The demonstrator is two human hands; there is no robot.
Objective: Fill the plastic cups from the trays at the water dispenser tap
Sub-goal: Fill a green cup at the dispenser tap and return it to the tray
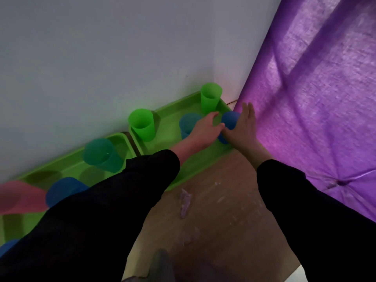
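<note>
Two lime-green trays lie end to end against the white wall: the far tray [168, 119] and the near tray [67, 169]. On the far tray stand two green cups [210, 96] [142, 125], a light blue cup [188, 124] and a dark blue cup [231, 119]. My left hand [205, 128] reaches over this tray, thumb and fingers spread, fingertips at the dark blue cup's left side. My right hand [245, 127] lies against that cup's right side with straight fingers. Neither hand is closed around it. No dispenser tap is in view.
The near tray holds a teal cup [101, 154], a blue cup [63, 190], a pink cup [19, 197] and another blue cup [8, 246] at the left edge. A purple cloth [315, 98] hangs close on the right. The wooden tabletop [213, 200] has pale smears.
</note>
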